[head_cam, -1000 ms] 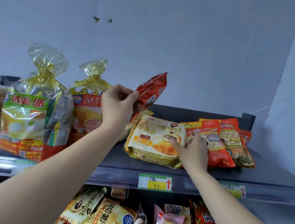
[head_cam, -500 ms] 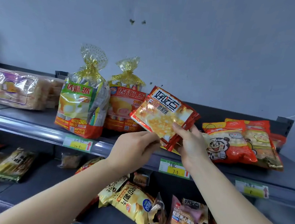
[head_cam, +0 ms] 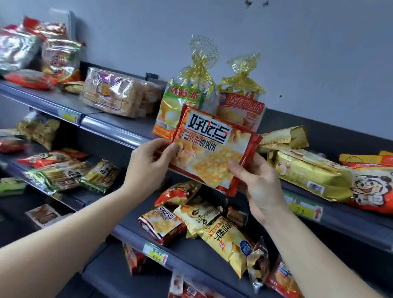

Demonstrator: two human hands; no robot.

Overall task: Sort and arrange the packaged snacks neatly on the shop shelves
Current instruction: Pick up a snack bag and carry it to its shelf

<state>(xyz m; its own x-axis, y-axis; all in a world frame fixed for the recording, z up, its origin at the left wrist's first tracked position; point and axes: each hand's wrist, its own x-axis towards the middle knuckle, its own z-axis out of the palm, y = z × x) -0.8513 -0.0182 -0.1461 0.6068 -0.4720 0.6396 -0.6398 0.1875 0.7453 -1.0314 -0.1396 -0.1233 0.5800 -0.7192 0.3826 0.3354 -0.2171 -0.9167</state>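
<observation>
**Packet in mid-air, neighbours at risk**

The left hand (head_cam: 149,159) and right hand (head_cam: 256,182) pinch a red-and-yellow snack packet (head_cam: 214,150) by its side edges, in front of the top shelf (head_cam: 112,127). A loose fingertip hold could drop it onto its twin (head_cam: 161,224) at six o'clock. A careless push toward twelve o'clock may topple the gold-tied bags (head_cam: 188,96).

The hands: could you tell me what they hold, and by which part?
One red snack packet: the left hand pinches its left edge, the right hand grips its lower right corner.
</observation>
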